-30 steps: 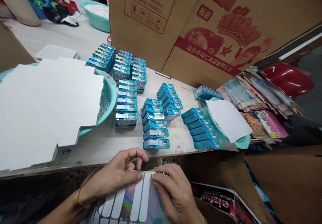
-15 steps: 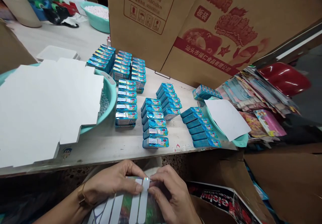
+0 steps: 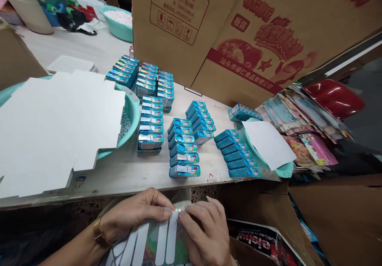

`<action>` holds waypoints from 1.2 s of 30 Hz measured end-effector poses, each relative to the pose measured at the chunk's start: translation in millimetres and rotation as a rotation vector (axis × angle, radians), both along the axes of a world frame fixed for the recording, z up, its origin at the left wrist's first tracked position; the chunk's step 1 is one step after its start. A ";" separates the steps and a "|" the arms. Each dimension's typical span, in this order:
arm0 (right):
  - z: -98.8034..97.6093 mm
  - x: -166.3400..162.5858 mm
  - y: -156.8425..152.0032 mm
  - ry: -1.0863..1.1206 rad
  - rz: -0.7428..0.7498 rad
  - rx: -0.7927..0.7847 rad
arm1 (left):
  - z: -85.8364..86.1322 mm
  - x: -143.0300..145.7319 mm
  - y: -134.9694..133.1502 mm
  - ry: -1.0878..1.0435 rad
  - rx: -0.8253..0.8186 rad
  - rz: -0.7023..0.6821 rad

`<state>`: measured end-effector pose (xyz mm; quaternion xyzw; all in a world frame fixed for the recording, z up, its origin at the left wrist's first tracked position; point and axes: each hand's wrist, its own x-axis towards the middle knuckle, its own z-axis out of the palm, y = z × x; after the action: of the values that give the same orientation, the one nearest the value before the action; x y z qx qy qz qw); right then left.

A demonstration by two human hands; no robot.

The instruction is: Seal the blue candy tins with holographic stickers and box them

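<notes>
At far left on the counter [image 3: 128,169], a flat white die-cut cardboard sheet [image 3: 56,126] is laid over a teal plastic basin [image 3: 133,112]; small pale pellets are seen inside, by the rim. Below the counter's front edge, at bottom centre, the left hand [image 3: 134,214] is seen w/ fingers bent, thumb and forefinger tips pressed on the top edge of a holographic sticker sheet [image 3: 151,244] w/ white peeled-out bars. A narrow rainbow-foil strip [image 3: 177,210] is seen at that top edge, between both hands' fingertips. Just right of it, the right hand [image 3: 205,230] is curled nearly closed, thumb and forefinger nipped on the strip's end. Hands are almost touching.

Above, approx. mid-counter, small blue rectangular boxes [image 3: 183,154] are set in several tidy rows, some w/ shiny labels up, some on edge. Behind them, large brown printed cartons [image 3: 238,39] are stood. Further right, a plain white paper sheet [image 3: 268,144] is laid over a teal tray [image 3: 285,171], and a fanned pile of colourful printed sheets [image 3: 298,118] is spread at the far right.
</notes>
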<state>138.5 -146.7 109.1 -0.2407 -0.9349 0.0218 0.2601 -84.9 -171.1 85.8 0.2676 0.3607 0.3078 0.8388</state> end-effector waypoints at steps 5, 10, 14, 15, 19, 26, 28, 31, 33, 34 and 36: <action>-3.2 -8.6 -2.5 0.058 -0.034 -0.022 | 0.9 -0.8 0.5 0.082 -0.012 0.055; 7.7 -10.4 -3.9 0.174 -0.101 -0.227 | -29.5 0.6 7.8 0.597 0.339 0.163; 32.9 -10.6 11.8 0.202 -0.231 -0.729 | -43.9 7.5 9.2 0.743 0.541 0.230; 36.9 -12.4 17.0 0.243 -0.272 -0.835 | -41.3 9.1 8.4 0.654 0.522 0.179; 34.0 -24.4 35.8 0.414 -0.388 -1.075 | -15.3 8.5 6.0 0.327 0.335 0.055; 11.1 -40.3 59.8 0.508 -0.423 -1.114 | 0.3 -8.7 29.8 0.314 0.267 0.188; 9.2 -46.3 68.2 0.508 -0.445 -1.089 | -2.1 -13.2 41.4 0.415 0.307 0.246; 6.2 -57.1 83.1 0.500 -0.521 -0.974 | -2.2 -18.1 59.1 0.596 0.367 0.275; 1.6 -62.7 93.8 0.472 -0.568 -0.884 | -0.5 -18.9 70.5 0.759 0.417 0.293; -1.8 -64.5 98.9 0.450 -0.585 -0.847 | 0.3 -18.3 75.8 0.841 0.442 0.298; -9.7 -65.9 108.2 0.399 -0.605 -0.783 | 0.6 -15.9 85.3 0.984 0.484 0.305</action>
<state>72.6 -38.5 99.4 -0.5698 -0.6780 0.3384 0.3181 -100.8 -85.7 86.4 0.5088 0.6627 0.3386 0.4327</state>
